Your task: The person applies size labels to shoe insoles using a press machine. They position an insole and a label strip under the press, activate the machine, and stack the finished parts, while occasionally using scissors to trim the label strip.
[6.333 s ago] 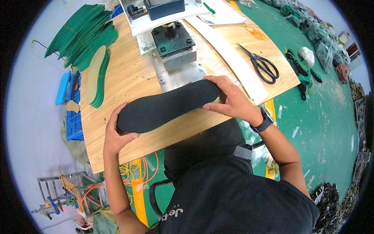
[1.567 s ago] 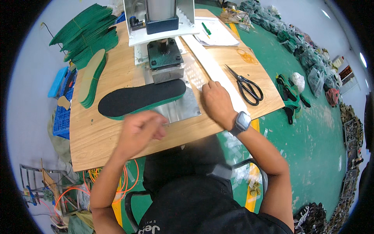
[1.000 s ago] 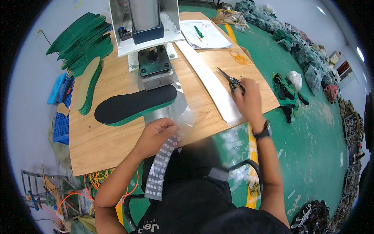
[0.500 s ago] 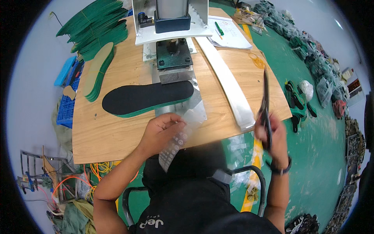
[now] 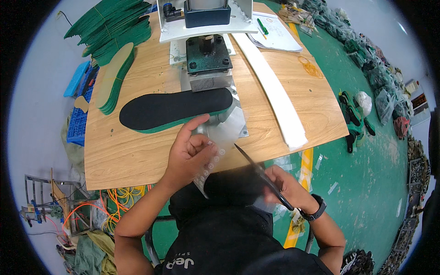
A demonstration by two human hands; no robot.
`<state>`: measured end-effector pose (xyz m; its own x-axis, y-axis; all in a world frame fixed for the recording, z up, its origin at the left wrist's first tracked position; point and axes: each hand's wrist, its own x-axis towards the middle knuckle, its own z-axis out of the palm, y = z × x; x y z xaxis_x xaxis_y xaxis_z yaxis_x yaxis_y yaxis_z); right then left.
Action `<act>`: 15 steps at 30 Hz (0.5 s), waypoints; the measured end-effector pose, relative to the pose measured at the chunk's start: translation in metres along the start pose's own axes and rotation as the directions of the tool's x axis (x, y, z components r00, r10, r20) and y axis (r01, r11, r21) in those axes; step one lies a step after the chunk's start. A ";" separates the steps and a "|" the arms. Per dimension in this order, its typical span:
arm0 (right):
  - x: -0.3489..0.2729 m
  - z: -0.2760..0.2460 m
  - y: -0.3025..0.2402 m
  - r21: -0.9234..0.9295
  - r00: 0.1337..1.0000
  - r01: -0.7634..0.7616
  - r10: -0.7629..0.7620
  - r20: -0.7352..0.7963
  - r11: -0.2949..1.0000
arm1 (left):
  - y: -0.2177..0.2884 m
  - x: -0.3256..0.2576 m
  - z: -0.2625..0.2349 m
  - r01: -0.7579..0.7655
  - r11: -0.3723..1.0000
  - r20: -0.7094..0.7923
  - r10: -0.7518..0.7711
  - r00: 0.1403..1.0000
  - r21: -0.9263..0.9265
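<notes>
My left hand pinches a translucent film strip with rows of small white round prints, its lower end curling down over my lap. Dark scissors are gripped in my right hand, the blades pointing up and left with their tips beside the film's right edge. My left index finger reaches up to the near edge of a black insole with a green underside. The insole's right end lies by the metal block of a press.
Stacked green insole sheets and a tied beige-topped bundle stand at the left. Right of the press lie a long white strip, a notebook with a green pen, and yellow rubber bands. Blue crates sit beyond the table's left edge.
My right hand has brought the scissors left and down, from upright at the table's right to beside the film. My left hand still holds the film, its index finger now extended toward the insole.
</notes>
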<state>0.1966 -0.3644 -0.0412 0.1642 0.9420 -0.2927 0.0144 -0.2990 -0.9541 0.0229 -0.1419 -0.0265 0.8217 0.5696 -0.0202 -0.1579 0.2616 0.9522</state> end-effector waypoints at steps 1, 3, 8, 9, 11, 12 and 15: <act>0.002 0.001 -0.002 0.009 1.000 -0.007 0.007 -0.006 1.000 | 0.000 -0.001 0.001 0.013 1.000 -0.007 -0.013 1.000 -0.006; 0.003 0.004 -0.009 -0.025 1.000 -0.008 0.008 0.002 1.000 | -0.004 -0.003 -0.001 -0.010 0.998 0.015 0.009 1.000 0.065; 0.006 0.010 -0.010 -0.038 0.999 -0.023 0.024 0.025 0.999 | -0.010 -0.004 0.003 -0.065 0.988 0.062 0.057 0.996 0.142; 0.006 0.011 -0.009 -0.041 0.999 -0.020 0.021 0.026 0.999 | -0.010 -0.005 0.004 -0.077 0.983 0.069 0.066 0.995 0.169; 0.007 0.012 -0.010 -0.049 0.999 -0.008 0.010 0.032 0.999 | -0.010 -0.005 0.004 -0.083 0.975 0.089 0.066 0.994 0.208; 0.007 0.012 -0.013 -0.055 0.999 0.000 0.002 0.037 0.998 | -0.012 -0.004 0.002 -0.078 0.972 0.102 0.057 0.993 0.220; 0.007 0.015 -0.021 -0.040 0.998 0.020 -0.018 0.053 0.999 | -0.013 -0.003 0.001 -0.093 0.957 0.127 0.059 0.990 0.274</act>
<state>0.1828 -0.3491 -0.0243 0.1119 0.9538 -0.2788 0.0574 -0.2863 -0.9564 0.0227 -0.1481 -0.0380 0.8738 0.4804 0.0754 -0.0771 -0.0162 0.9969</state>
